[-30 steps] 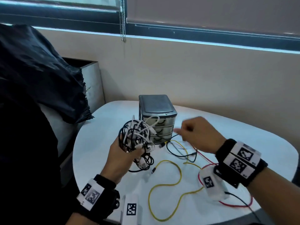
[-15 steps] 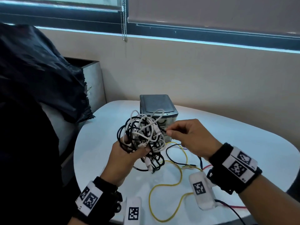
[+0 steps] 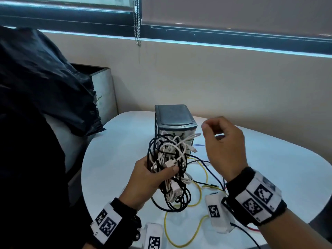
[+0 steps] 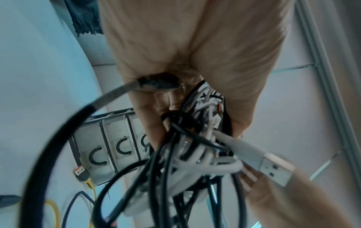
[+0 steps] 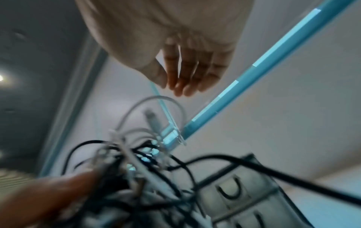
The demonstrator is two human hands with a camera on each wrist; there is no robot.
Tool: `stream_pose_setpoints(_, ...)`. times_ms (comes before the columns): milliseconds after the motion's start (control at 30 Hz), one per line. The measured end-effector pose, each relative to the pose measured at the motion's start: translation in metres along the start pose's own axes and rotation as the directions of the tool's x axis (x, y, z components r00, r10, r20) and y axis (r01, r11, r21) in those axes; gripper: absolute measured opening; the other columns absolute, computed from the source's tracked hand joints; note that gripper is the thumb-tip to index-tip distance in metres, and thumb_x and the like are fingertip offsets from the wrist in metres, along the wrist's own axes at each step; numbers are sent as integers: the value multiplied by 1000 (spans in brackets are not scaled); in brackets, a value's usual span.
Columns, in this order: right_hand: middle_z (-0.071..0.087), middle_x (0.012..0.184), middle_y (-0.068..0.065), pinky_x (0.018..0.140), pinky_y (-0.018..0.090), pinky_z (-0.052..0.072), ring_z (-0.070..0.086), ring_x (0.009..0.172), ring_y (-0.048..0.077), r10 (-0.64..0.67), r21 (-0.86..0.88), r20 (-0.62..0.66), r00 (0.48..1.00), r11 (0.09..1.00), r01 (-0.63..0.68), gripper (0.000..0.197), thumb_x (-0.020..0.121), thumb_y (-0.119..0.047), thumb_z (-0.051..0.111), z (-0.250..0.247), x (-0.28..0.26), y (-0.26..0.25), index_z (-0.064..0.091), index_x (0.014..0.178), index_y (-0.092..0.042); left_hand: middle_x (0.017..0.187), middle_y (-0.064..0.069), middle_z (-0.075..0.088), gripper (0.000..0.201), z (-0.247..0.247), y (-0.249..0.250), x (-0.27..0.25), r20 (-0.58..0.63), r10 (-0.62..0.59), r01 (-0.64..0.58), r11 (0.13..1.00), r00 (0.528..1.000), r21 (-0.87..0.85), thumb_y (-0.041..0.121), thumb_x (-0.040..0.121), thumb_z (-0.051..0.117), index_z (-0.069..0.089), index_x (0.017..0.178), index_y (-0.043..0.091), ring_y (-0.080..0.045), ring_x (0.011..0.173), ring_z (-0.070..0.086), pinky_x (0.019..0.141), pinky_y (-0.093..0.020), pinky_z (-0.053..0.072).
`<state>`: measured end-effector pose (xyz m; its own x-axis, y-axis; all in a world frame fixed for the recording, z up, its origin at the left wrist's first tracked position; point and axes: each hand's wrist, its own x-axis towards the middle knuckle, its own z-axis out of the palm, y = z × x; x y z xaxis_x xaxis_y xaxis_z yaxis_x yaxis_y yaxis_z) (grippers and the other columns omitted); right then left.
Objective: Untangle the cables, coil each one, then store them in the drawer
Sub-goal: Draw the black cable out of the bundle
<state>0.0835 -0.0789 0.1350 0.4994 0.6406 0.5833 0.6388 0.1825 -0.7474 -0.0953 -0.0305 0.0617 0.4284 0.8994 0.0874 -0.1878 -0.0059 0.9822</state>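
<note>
I see a smooth white counter (image 3: 269, 159) with a soft sheen. The drawer unit (image 3: 175, 121) looks like grey plastic, its top slightly glossy. The cable bundle (image 3: 168, 159) mixes matt black and smooth white rubbery jackets; one white plug (image 4: 275, 168) ends in bare metal. A thin yellow cable (image 3: 195, 234) looks slick.

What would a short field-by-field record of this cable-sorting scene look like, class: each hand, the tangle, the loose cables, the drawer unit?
left hand: grips the tangle, held up above the table
right hand: raised beside the tangle, fingers loosely curled, holding nothing
cable tangle: black and white cables knotted together, not yet separated
yellow cable: loose on the table, uncoiled
dark cable: loose on the table near the yellow one
drawer unit: stands behind the tangle, visible drawers closed
task stage: untangling; nothing coiled or stored
</note>
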Motion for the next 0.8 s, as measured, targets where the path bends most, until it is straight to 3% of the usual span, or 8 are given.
stream_pose_setpoints(133,59,60,-7,56,28,44,55,59,10,-69,-212,309,948,967,140,52,82,-70,52,15,-23,-47,59,65,-21,70,5,73,22,18,1,0,55,47,-52,994,997,93,-8,77,76,67,89,8,-6,61,66,55,-16,48)
stream_pose_setpoints(233,62,67,-8,63,30,46,56,66,9,12,-381,401,916,911,155,36,86,-54,59,29,-16,-45,59,70,-22,72,6,72,14,25,3,-3,55,38,-41,997,998,70,2,85,71,67,95,10,-6,61,66,55,-20,50)
stream_pose_setpoints(333,66,67,-11,65,22,49,60,64,4,99,28,354,930,993,-116,20,93,-19,62,29,-1,-32,66,75,-25,75,-3,71,32,23,12,-5,-2,-32,32,998,999,-50,37,88,59,67,97,8,-17,62,68,54,-32,54)
stream_pose_setpoints(400,67,68,-3,59,21,48,57,57,10,209,301,421,883,886,-353,21,94,-4,58,26,4,-34,69,83,-17,69,-3,68,34,20,14,0,-98,-68,63,997,993,-53,42,84,63,67,90,9,-17,58,66,52,-33,54)
stream_pose_setpoints(533,46,67,19,47,27,27,33,46,14,139,394,651,747,779,-488,16,86,-19,69,5,7,-43,68,78,-5,69,-9,66,25,4,-2,24,-360,-196,162,979,912,-122,31,82,79,68,80,9,-20,57,60,53,-29,50)
stream_pose_setpoints(633,37,45,9,46,27,28,29,37,13,131,239,763,633,853,-465,39,84,-36,72,-15,6,-47,67,80,2,68,-8,53,28,-11,-6,34,-521,-118,66,991,846,-117,25,78,84,59,78,11,-19,65,47,58,-29,41)
stream_pose_setpoints(733,49,47,3,42,22,35,33,34,13,299,-79,764,572,923,-378,34,88,-43,66,-19,8,-44,68,85,-9,56,11,58,27,1,1,23,-438,123,-75,989,891,126,14,78,83,58,70,11,-8,53,49,51,-20,42)
stream_pose_setpoints(800,49,44,-7,40,19,31,34,35,8,300,-184,745,595,951,-249,35,89,-43,66,-11,8,-38,68,84,-8,57,12,62,24,13,2,14,-335,193,-121,967,922,226,16,80,82,59,72,15,-3,52,52,50,-19,45)
